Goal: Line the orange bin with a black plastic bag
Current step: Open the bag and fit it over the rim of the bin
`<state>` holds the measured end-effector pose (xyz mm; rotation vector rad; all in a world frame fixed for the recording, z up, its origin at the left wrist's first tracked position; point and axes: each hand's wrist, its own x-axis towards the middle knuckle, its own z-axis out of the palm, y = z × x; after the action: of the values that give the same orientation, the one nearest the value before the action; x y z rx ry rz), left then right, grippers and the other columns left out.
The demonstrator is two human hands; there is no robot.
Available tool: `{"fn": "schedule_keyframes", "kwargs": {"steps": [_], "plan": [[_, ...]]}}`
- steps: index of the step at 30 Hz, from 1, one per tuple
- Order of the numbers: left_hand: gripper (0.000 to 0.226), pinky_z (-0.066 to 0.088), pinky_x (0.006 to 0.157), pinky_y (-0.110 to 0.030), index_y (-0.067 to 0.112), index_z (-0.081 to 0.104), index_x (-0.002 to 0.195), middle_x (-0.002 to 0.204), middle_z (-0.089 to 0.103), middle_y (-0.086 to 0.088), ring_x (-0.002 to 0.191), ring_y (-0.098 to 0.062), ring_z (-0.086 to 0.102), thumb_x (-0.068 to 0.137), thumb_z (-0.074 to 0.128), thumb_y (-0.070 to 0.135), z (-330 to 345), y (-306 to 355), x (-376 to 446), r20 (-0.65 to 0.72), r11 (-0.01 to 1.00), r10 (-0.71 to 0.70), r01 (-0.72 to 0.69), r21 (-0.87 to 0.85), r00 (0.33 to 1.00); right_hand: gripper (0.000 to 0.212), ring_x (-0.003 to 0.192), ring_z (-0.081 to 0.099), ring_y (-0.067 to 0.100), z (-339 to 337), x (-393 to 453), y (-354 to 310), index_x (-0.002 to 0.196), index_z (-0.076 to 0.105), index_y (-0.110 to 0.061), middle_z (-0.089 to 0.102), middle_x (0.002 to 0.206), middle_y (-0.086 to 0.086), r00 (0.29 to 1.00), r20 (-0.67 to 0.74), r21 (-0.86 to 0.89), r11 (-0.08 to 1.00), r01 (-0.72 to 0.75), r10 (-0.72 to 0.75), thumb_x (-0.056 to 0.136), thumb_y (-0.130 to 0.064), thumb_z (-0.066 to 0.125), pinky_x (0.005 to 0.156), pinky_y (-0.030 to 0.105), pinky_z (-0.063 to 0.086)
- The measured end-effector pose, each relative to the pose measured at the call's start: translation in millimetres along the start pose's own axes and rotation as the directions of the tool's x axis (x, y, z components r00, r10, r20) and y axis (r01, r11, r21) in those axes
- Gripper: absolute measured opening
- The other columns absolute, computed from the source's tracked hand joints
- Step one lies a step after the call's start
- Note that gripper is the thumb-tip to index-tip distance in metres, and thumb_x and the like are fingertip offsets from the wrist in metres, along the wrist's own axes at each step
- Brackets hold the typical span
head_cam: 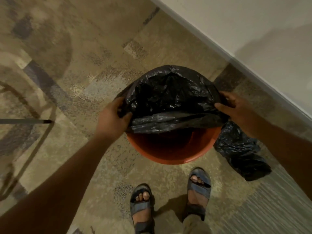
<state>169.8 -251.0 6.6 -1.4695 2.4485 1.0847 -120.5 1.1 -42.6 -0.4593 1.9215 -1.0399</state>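
The orange bin (170,155) stands on the carpet just in front of my feet. A black plastic bag (170,93) is spread over its far half, its mouth folded over the far rim. The bag's near edge hangs loose across the middle of the opening, so the near orange rim and inner wall show. My left hand (113,116) grips the bag's edge at the bin's left side. My right hand (236,108) grips the edge at the right side.
A second crumpled black bag (243,154) lies on the floor to the right of the bin. A white wall (253,31) runs diagonally behind it. A thin metal rod (25,121) juts in at left. My sandalled feet (168,196) stand close to the bin.
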Motion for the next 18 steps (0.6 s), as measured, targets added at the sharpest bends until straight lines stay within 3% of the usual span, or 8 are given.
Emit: {"fn": "schedule_keyframes", "kwargs": {"steps": [3,5,7,9,11,14,16,18], "plan": [[0.082,0.046,0.099,-0.041,0.024,0.029,0.155,0.140,0.048,-0.014,0.125,-0.030,0.051,0.086,0.073,0.022,21.1,-4.6,-39.5,-0.036,0.998,-0.041,0.043,0.052,0.999,0.050,0.103,0.072,0.018,1.7,-16.9,6.9,0.112,0.064,-0.052,0.076,0.107,-0.008,0.999,0.035,0.114,0.993,-0.043,0.039,0.086,-0.010,0.070,0.078,0.030,0.060],[0.092,0.039,0.107,-0.046,0.027,0.019,0.157,0.145,0.036,-0.015,0.132,-0.036,0.041,0.084,0.076,0.022,34.7,-0.2,-63.6,-0.086,0.994,-0.104,0.107,0.026,0.991,0.057,0.103,0.072,0.016,5.0,-25.8,10.5,0.114,0.064,-0.052,0.075,0.109,-0.009,0.997,0.057,0.159,0.986,-0.058,0.050,0.086,-0.003,0.068,0.076,0.029,0.060],[0.097,0.036,0.108,-0.045,0.029,0.015,0.157,0.147,0.032,-0.015,0.133,-0.038,0.040,0.083,0.078,0.022,46.2,6.0,-84.9,-0.107,0.971,-0.226,0.216,-0.100,0.968,0.058,0.106,0.071,0.019,8.3,-33.2,14.3,0.124,0.062,-0.042,0.073,0.117,-0.003,0.996,0.069,0.209,0.975,-0.069,0.056,0.088,0.004,0.063,0.078,0.031,0.060],[0.090,0.043,0.107,-0.050,0.025,0.023,0.154,0.144,0.042,-0.015,0.127,-0.036,0.049,0.083,0.078,0.023,57.3,12.1,-101.8,-0.038,0.886,-0.387,0.360,-0.292,0.921,0.059,0.107,0.070,0.020,11.9,-40.6,18.7,0.130,0.060,-0.030,0.071,0.121,0.002,0.996,0.055,0.313,0.945,-0.088,0.075,0.087,0.011,0.056,0.079,0.032,0.060],[0.064,0.056,0.095,-0.052,0.016,0.043,0.140,0.121,0.065,-0.013,0.105,-0.031,0.065,0.086,0.076,0.021,68.0,18.6,-116.0,0.132,0.709,-0.516,0.509,-0.488,0.846,0.060,0.106,0.070,0.022,17.4,-50.8,21.3,0.134,0.058,-0.021,0.071,0.119,0.003,0.990,-0.014,0.411,0.904,-0.119,0.137,0.085,0.015,0.053,0.074,0.029,0.059],[0.022,0.063,0.067,-0.034,0.003,0.067,0.109,0.086,0.072,-0.011,0.075,-0.023,0.070,0.092,0.071,0.016,80.1,25.3,-130.7,0.304,0.474,-0.624,0.657,-0.586,0.720,0.059,0.106,0.068,0.026,27.8,-66.9,26.8,0.136,0.053,-0.014,0.068,0.122,0.009,0.959,-0.158,0.415,0.897,-0.153,0.236,0.086,0.016,0.050,0.072,0.032,0.059],[0.011,0.060,0.056,-0.024,0.006,0.071,0.093,0.082,0.074,-0.009,0.068,-0.020,0.071,0.093,0.070,0.017,83.7,26.5,-134.8,0.282,0.435,-0.643,0.642,-0.631,0.712,0.053,0.106,0.069,0.027,35.6,-76.8,31.3,0.133,0.055,-0.014,0.069,0.120,0.010,0.948,-0.180,0.418,0.893,-0.168,0.262,0.088,0.013,0.052,0.080,0.040,0.059],[0.018,0.059,0.054,-0.025,0.013,0.071,0.082,0.079,0.076,-0.005,0.065,-0.018,0.072,0.097,0.066,0.021,82.9,26.2,-135.7,0.209,0.499,-0.623,0.589,-0.636,0.754,0.039,0.097,0.073,0.023,44.4,-87.6,34.4,0.120,0.065,-0.018,0.074,0.108,0.007,0.945,-0.174,0.403,0.895,-0.190,0.278,0.091,0.007,0.055,0.079,0.038,0.060]]}}
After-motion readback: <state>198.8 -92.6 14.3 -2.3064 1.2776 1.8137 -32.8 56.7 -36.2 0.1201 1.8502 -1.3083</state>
